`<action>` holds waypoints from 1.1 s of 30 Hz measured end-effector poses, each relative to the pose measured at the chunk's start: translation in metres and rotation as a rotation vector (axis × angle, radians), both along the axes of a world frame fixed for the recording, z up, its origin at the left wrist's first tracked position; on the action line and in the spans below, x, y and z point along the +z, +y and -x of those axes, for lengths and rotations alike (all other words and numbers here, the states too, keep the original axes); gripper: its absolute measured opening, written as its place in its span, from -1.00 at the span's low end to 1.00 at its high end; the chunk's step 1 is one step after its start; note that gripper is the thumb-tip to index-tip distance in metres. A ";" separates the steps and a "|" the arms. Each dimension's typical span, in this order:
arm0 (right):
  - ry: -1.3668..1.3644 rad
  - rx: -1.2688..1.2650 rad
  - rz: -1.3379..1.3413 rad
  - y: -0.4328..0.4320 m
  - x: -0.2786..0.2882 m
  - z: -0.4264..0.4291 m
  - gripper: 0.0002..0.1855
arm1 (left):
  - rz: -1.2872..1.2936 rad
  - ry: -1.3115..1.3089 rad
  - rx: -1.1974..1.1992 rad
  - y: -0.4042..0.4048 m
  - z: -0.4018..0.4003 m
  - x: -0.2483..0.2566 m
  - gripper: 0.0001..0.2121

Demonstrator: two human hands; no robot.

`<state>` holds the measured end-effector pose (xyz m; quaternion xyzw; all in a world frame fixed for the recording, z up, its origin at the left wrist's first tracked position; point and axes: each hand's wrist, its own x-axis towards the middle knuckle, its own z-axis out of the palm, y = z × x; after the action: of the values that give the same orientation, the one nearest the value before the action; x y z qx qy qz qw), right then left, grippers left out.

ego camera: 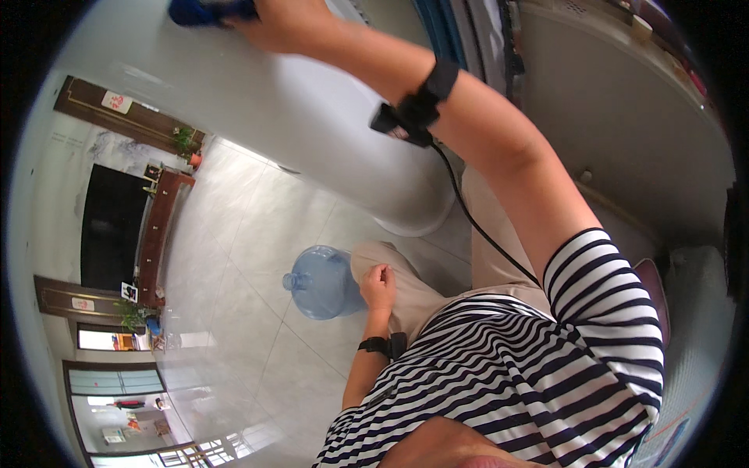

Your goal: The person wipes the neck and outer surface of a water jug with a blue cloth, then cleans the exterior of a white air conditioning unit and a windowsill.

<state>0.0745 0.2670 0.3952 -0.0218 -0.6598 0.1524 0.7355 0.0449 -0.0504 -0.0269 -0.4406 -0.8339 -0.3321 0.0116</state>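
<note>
My right hand (287, 23) grips a dark blue object (210, 13), perhaps a cloth, at the top edge of the view. Blur and the picture's rim hide its exact kind. It lies against or just over the side of a tall white rounded appliance (327, 123) that stands on the floor. Resting by my thigh, my left hand (379, 285) has its fingers curled in, and I see nothing in it. A clear blue water-cooler bottle (327, 284) is beside my left knee, its neck pointing away from that hand. Black straps with small devices circle both forearms.
A black cable (468, 210) runs from the right forearm device towards my waist. Grey panels and blue fabric (442, 29) flank the appliance at upper right. Across the tiled floor (251, 245) are a brown TV cabinet (158, 234), a television (114, 225) and a potted plant (184, 143).
</note>
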 end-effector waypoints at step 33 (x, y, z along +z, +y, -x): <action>-0.307 -0.317 -0.654 -0.026 -0.081 0.019 -0.56 | -0.135 0.004 0.100 -0.010 -0.008 0.000 -0.92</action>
<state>0.0557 0.2410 0.3141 0.0895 -0.7641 -0.1864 0.6110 0.0525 -0.0599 -0.0269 -0.3973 -0.8305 -0.3859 0.0595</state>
